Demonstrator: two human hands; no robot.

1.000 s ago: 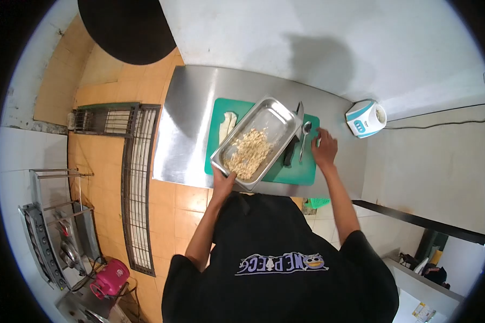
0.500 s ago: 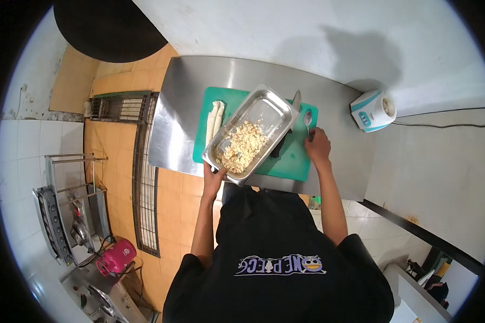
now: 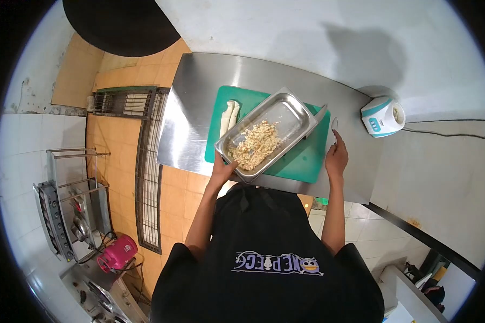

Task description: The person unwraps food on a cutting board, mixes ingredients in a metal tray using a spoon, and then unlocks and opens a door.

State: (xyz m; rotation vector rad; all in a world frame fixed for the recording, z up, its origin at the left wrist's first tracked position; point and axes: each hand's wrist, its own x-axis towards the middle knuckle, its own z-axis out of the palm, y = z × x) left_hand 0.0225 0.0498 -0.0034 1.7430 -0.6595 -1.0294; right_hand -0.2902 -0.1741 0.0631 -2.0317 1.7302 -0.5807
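A steel food pan point(image 3: 293, 110) lies slanted over the green cutting board point(image 3: 302, 169), with a crumbly pale-yellow chopped filling point(image 3: 257, 142) in its nearer left half. My left hand point(image 3: 222, 171) grips the pan's near left corner, thumb over the rim. My right hand point(image 3: 337, 157) is just off the board's right edge, fingers stretched out and thumb apart. At its fingertips lies a metal spoon point(image 3: 335, 123) on the steel tabletop; the hand covers its handle. Beyond the pan's right corner a knife blade point(image 3: 320, 114) sticks out; the pan hides its handle. Two whitish rolls point(image 3: 229, 118) rest on the board's left.
The steel table point(image 3: 199, 81) stands against a white wall. A white and turquoise appliance point(image 3: 382, 117) with a cord is at its right end. On the floor side at left are a drain grate point(image 3: 148, 177), a stove frame point(image 3: 54, 220) and a pink gas cylinder point(image 3: 118, 252).
My right hand and the spoon have moved right, off the cutting board onto the tabletop, and the fingers have straightened. My left hand still holds the pan. The whole view has shifted slightly.
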